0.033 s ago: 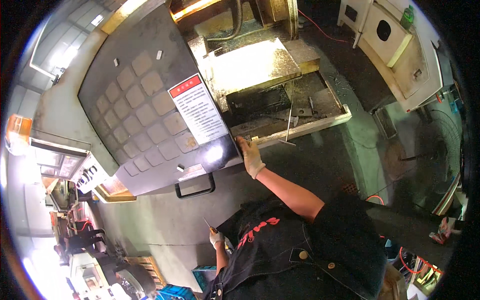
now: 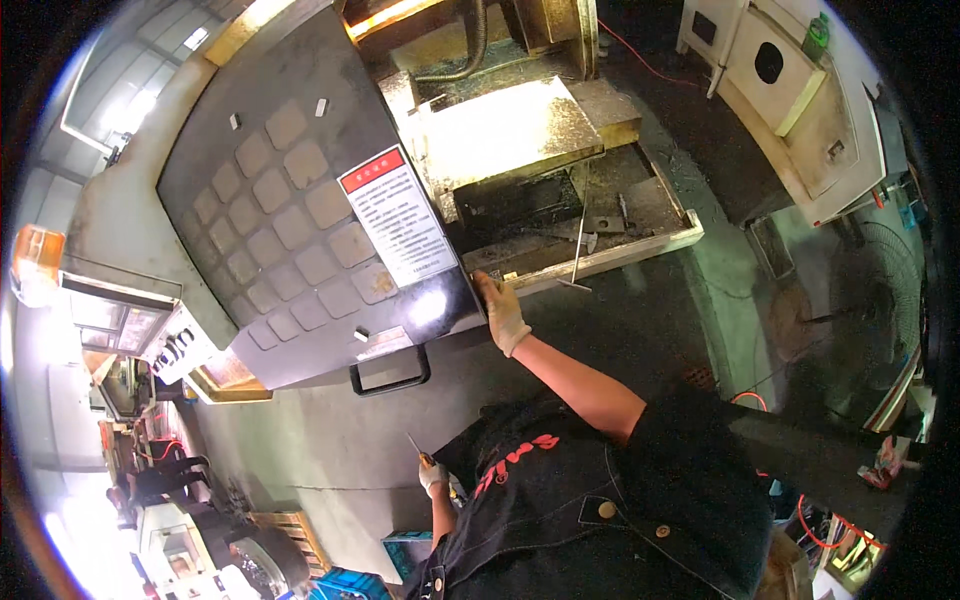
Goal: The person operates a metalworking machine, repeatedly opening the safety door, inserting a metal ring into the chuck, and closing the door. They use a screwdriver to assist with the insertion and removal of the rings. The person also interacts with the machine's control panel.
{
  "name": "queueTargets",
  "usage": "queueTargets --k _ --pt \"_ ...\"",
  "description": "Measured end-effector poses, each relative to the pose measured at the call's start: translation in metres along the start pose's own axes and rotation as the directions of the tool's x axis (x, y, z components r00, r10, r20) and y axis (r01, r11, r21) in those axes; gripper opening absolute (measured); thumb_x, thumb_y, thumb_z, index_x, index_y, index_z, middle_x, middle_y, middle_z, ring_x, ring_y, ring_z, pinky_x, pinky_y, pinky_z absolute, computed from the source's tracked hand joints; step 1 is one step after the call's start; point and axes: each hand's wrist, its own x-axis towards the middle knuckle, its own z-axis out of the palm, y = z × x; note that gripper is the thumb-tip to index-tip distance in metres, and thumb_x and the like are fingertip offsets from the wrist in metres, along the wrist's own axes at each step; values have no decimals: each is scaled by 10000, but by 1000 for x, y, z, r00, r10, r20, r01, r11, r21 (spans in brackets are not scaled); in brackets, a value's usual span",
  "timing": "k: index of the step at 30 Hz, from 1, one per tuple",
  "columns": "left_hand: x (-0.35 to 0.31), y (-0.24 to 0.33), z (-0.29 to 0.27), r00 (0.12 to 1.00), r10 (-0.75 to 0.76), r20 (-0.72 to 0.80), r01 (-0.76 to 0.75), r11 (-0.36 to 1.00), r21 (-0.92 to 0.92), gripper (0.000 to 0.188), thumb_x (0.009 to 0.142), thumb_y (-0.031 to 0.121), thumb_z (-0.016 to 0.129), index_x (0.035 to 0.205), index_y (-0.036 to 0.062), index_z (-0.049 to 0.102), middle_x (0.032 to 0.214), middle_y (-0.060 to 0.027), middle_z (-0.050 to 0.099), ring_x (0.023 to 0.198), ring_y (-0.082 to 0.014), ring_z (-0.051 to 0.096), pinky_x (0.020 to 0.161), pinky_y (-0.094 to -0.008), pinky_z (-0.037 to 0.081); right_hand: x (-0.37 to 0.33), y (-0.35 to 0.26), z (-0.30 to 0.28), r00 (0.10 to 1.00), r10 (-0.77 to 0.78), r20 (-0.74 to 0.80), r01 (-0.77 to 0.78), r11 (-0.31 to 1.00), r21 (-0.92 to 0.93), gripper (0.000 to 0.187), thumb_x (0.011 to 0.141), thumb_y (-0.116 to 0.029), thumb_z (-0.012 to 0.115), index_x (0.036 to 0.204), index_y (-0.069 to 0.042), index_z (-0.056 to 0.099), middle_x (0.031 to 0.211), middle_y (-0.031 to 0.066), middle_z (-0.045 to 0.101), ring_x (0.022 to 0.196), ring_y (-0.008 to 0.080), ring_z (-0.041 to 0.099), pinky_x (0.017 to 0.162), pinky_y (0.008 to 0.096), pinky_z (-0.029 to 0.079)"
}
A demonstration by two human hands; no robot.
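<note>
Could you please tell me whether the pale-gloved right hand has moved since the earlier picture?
No: the pale-gloved right hand shows no visible shift against the dark, pale-rimmed rectangular metal tray.

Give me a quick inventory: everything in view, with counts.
Door: one, dark grey, left of centre
Notice sheet: one, red and white, on the door
Handle: one, black, at the door's lower edge
Tray: one, pale rim, right of the door
Rod: one, silvery, across the tray's rim
Lamp: one, orange, far left
Bottle: one, green, top right
Pallet: one, brown, lower left
Crates: two, blue, bottom left
Slim tool: one, orange handle, in left hand
Left hand: one, pale glove, low centre
Right hand: one, pale glove, on the door's edge
</note>
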Motion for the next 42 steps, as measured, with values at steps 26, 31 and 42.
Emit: queueTargets --k 26,31,42 --pt "-54 1 -17 996 84 -5 -83 994 77 344 684 172 626 999 71 534 950 -215 627 942 -390 594 802 -429 474 4 4 -10 972 -71 222 115 975 -188 530 914 -483 467 971 19 627 865 25 613 766 111 522 737 299 436" --pt "-52 -6 -16 1000 0 13 -1 996 93 360 681 184 628 1011 66 544 969 -215 627 952 -384 595 811 -424 470 3 0 -8 973 26 229 -14 998 -54 550 917 -493 454 1010 21 626 915 41 625 804 116 539 767 290 438" --pt "-53 -8 -19 999 -17 34 14 998 66 395 695 186 625 1064 60 563 1029 -202 624 987 -369 590 825 -406 463 0 -1 -4 977 69 204 -65 998 -28 526 891 -487 515 1013 12 626 953 32 618 844 115 549 780 295 435"
